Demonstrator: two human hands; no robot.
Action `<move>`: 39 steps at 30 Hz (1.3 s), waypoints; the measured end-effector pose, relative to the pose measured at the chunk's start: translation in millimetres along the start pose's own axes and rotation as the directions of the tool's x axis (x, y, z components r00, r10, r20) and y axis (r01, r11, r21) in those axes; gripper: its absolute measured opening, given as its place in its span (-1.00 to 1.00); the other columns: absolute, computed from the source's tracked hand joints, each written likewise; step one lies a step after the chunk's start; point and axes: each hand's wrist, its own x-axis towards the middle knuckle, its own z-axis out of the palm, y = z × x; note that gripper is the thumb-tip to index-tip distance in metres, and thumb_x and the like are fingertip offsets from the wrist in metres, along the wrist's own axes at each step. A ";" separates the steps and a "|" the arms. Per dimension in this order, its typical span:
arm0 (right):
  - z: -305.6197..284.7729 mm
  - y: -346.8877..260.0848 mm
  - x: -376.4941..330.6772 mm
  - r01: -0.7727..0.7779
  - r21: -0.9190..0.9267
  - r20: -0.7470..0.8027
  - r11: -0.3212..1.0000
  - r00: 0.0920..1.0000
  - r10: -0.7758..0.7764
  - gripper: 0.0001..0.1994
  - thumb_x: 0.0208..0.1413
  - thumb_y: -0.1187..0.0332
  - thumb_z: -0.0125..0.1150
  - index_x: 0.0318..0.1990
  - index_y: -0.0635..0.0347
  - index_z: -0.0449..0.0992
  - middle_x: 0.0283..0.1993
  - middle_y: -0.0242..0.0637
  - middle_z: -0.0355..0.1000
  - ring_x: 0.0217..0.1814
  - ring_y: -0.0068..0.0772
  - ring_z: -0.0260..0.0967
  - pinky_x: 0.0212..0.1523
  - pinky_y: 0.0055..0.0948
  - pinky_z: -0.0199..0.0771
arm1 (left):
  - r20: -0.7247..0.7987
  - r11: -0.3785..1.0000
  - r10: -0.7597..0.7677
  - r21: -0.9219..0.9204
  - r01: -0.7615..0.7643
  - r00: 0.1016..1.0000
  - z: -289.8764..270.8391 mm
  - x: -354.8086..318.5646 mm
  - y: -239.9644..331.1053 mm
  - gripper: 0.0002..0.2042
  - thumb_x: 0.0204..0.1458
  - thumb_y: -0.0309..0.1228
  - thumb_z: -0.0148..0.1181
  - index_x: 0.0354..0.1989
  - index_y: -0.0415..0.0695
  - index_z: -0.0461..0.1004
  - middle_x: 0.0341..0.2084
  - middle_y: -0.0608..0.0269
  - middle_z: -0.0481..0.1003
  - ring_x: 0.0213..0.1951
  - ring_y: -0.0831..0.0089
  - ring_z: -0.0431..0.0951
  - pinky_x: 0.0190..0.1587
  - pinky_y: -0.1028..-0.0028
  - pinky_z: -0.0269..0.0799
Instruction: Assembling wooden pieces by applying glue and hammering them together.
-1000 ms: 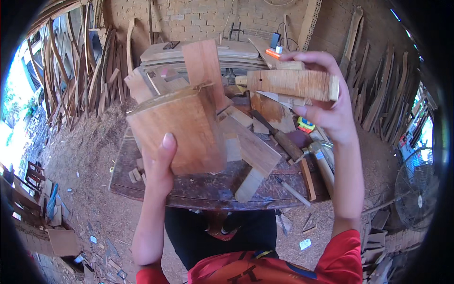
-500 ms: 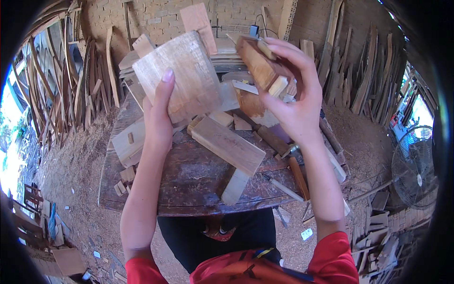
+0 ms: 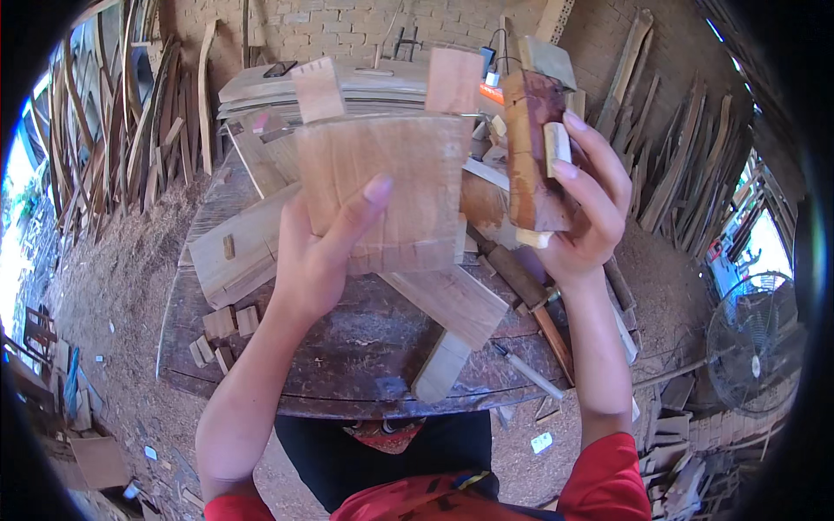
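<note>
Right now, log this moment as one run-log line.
left hand: holds broad wooden block | right hand: holds narrow wooden block | held blocks: apart | dark table: bears wood offcuts

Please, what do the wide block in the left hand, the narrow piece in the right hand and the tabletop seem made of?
Wide block: bare wood, showing faint grain. Narrow piece: probably wood, streaked brown; finish on its darker face unclear. Tabletop: likely wood, dark and worn, its patchy sheen suggesting varnish.

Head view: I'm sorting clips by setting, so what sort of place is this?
Probably a woodworking shop: planks stand along both sides, apparent wood shavings spread below them, and small offcuts lie on the table.
</note>
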 end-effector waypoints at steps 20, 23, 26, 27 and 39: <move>-0.8 -2.3 -10.2 0.152 -0.080 0.068 0.985 0.987 -0.146 -0.57 -0.07 0.52 0.51 -0.02 0.08 0.51 0.19 0.04 0.41 0.17 0.08 0.48 0.16 -0.06 0.62 | 0.126 0.982 -0.031 -0.182 0.053 0.992 7.6 -7.1 5.3 -0.48 0.19 -0.12 0.34 0.06 -0.40 0.49 -0.15 0.12 0.60 -0.12 0.47 0.60 -0.01 0.42 0.51; -0.2 -4.7 -12.6 0.168 -0.095 0.088 0.981 0.983 -0.160 -0.61 -0.09 0.52 0.49 -0.05 0.11 0.55 0.18 0.06 0.41 0.18 0.10 0.48 0.17 -0.05 0.61 | 0.125 0.986 -0.056 -0.149 0.074 0.991 4.8 -7.9 4.5 -0.45 0.17 -0.11 0.37 0.07 -0.41 0.49 -0.14 0.09 0.61 -0.12 0.44 0.61 0.00 0.41 0.52; -1.6 -4.9 -14.2 0.187 -0.106 0.105 0.977 0.979 -0.176 -0.63 -0.10 0.53 0.48 -0.08 0.13 0.58 0.18 0.09 0.42 0.18 0.12 0.47 0.18 -0.05 0.60 | 0.113 0.985 -0.073 -0.148 0.089 0.991 4.3 -8.5 1.2 -0.42 0.14 -0.09 0.39 0.07 -0.41 0.50 -0.14 0.07 0.61 -0.11 0.42 0.61 0.01 0.39 0.53; -3.3 -4.1 -14.6 0.201 -0.111 0.110 0.973 0.976 -0.189 -0.64 -0.11 0.53 0.48 -0.08 0.14 0.59 0.17 0.10 0.42 0.18 0.14 0.47 0.18 -0.04 0.59 | 0.116 0.984 -0.075 -0.151 0.093 0.990 5.2 -8.3 1.3 -0.42 0.14 -0.09 0.39 0.07 -0.41 0.50 -0.14 0.07 0.61 -0.11 0.42 0.61 0.01 0.39 0.53; -7.6 -2.8 -15.0 0.267 -0.117 0.119 0.957 0.960 -0.254 -0.61 -0.09 0.53 0.45 -0.04 0.11 0.55 0.15 0.15 0.41 0.13 0.14 0.48 0.11 -0.02 0.65 | 0.174 0.988 -0.093 -0.106 0.113 0.980 5.4 -8.5 3.8 -0.42 0.13 -0.08 0.39 0.08 -0.39 0.50 -0.15 0.07 0.62 -0.12 0.40 0.63 0.01 0.37 0.53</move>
